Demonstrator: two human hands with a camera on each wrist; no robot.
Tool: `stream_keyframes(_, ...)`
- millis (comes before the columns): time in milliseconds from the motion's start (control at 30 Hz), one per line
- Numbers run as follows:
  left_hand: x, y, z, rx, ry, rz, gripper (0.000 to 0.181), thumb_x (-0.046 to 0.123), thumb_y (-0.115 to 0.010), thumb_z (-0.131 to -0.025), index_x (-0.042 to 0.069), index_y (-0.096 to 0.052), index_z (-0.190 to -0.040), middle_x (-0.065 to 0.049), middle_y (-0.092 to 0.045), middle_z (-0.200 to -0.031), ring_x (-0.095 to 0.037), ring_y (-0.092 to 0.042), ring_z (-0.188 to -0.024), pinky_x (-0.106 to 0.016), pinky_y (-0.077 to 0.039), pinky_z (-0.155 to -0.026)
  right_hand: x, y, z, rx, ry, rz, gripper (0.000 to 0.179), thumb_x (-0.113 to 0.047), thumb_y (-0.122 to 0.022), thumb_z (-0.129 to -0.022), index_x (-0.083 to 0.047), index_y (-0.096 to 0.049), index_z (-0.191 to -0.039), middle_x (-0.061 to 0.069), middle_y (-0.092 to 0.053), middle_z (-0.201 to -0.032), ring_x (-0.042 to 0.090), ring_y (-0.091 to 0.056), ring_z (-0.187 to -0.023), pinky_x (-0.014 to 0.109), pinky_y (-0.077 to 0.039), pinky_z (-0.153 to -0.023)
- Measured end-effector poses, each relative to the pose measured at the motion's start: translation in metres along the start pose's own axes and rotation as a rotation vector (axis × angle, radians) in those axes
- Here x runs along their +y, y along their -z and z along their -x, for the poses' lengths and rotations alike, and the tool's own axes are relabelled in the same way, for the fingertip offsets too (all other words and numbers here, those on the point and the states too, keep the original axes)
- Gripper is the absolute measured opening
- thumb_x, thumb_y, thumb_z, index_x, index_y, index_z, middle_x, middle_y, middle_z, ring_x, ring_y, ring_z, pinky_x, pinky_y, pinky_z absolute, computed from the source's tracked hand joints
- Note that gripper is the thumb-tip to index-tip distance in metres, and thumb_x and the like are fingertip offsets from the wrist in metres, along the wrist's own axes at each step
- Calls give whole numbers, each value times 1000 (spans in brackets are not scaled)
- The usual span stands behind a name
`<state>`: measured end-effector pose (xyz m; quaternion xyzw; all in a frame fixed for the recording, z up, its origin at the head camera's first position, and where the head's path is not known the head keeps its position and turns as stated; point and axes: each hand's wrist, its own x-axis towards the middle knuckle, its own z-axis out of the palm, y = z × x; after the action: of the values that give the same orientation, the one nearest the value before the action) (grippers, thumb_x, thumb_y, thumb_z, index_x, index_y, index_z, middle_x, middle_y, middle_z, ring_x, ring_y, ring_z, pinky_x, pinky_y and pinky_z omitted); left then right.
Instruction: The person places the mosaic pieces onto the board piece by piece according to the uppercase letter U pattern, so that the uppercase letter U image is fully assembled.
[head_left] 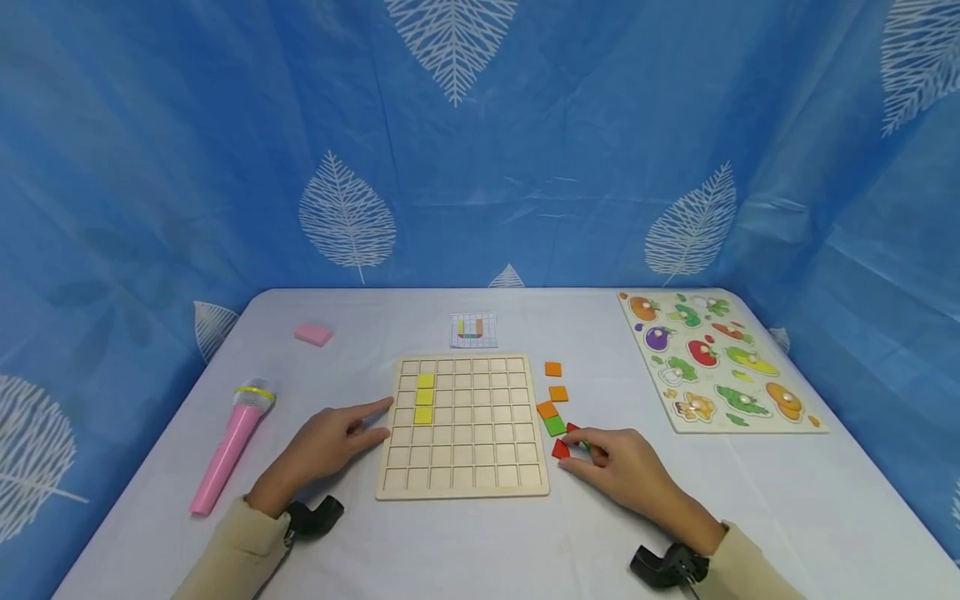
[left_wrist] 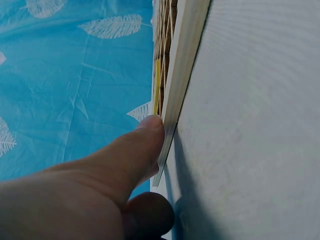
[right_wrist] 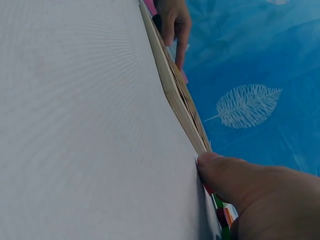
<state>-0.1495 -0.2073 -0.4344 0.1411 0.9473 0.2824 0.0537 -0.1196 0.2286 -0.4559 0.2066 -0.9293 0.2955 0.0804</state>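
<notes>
In the head view a wooden grid board (head_left: 471,458) lies flat, with yellow square tiles (head_left: 423,397) in a column of its cells. My left hand (head_left: 330,442) steadies the board's left edge, its index finger and thumb extended. The left wrist view shows the thumb (left_wrist: 145,135) against the board's side. Right of the board, my right hand (head_left: 626,471) has thumb and index finger at the two sides of a red tile (head_left: 560,449), pinching it low at the table. Another red tile (head_left: 572,427) and a green one are partly hidden by the fingers.
Orange tiles (head_left: 558,393) and a green tile (head_left: 555,426) lie along the board's right side. A pattern card (head_left: 487,331) is behind the board. A vegetable puzzle (head_left: 708,392) lies at right; a pink toy microphone (head_left: 234,450) and pink block (head_left: 312,334) at left.
</notes>
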Motion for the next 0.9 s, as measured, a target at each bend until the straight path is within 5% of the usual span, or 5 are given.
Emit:
stream_keyframes(367,0,-4,-1,-13,34,-3,55,39,-70,-98,19,-58,-147,6,-43,-61,-9,-35,-53,-26,-31,-50,1,5,0,-106,-9,-32,23,-22,-80,-90,-30,-78,-112,-20,-31,-53,-2,-27,-48,20,-23,-50)
stream_keyframes(500,-1,-5,-1,-16,31,-3,55,38,-71,-97,19,-58,-147,6,-43,-61,-9,-35,-52,-26,-31,-50,1,6,1,-74,2,-55,26,-12,-76,-92,-24,-77,-115,-21,-32,-53,-3,-27,-48,19,-23,-49)
stream_keyframes(767,0,-3,-1,-17,28,-7,55,39,-70,-98,19,-58,-148,6,-44,-61,-10,-35,-52,-27,-31,-50,-4,-1,0,-30,-48,53,28,-43,-84,-84,-29,-73,-105,-20,-34,-55,-1,-29,-48,22,-25,-50)
stream_keyframes(900,1,-2,-1,-13,40,-5,55,40,-69,-98,20,-58,-148,5,-44,-62,-10,-36,-53,-27,-31,-50,-6,-2,-1,-23,-44,108,25,-42,-85,-84,-29,-73,-102,-20,-34,-54,0,-29,-47,23,-25,-51)
